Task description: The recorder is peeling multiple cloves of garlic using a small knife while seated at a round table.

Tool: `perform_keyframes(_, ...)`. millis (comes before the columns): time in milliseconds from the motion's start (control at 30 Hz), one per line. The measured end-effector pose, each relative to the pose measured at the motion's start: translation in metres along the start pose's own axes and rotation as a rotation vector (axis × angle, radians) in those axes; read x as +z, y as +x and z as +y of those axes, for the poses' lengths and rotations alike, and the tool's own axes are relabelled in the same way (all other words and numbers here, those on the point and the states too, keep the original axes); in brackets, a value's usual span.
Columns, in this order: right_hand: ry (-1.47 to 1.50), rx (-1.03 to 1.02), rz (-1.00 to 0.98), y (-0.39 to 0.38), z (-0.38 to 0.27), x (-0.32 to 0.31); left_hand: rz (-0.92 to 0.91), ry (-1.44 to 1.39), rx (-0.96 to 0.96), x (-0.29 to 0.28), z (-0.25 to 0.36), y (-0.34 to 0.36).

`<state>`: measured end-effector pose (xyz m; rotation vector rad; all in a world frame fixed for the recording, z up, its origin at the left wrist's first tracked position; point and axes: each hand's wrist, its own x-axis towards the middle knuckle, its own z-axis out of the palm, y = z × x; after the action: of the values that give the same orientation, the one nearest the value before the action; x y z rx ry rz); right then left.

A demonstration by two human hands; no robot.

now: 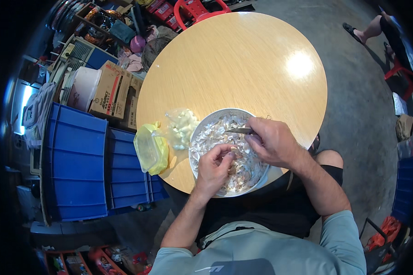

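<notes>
A white round bowl (191,151) full of papery garlic skins and unpeeled cloves (237,178) stands at the table's near edge. Over its right side, my right hand (276,141) is closed round a small knife (237,130), whose blade points left across the bowl. My left hand (213,168) hovers over the near left part, thumb and fingers pinching what looks like a garlic clove (234,150); most of it is hidden. Left of the bowl lies a clear plastic bag (172,120) of peeled, pale garlic cloves (183,126).
The bowl and bags rest on a round wooden table (234,59). Beside the clear bag, a yellow plastic bag (158,158) surrounds a clear container (149,147). Blue crates (75,160) and a cardboard box (112,89) crowd the left. Another person's leg (372,30) shows at far right.
</notes>
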<state>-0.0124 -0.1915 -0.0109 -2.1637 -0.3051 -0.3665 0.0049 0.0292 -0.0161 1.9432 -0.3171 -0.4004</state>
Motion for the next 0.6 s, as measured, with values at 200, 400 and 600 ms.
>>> perform_keyframes(200, 0.007, -0.132, -0.054, -0.004, -0.005, 0.004, 0.062, 0.145, 0.140, 0.013, 0.014, 0.000)
perform_keyframes(400, 0.013, -0.118, -0.021, -0.002, -0.004, 0.003, 0.140, -0.208, 0.166, 0.024, 0.013, 0.004)
perform_keyframes(600, -0.015, -0.149, 0.044, 0.000, -0.003, 0.005, 0.140, -0.344, 0.128, 0.027, 0.024, 0.005)
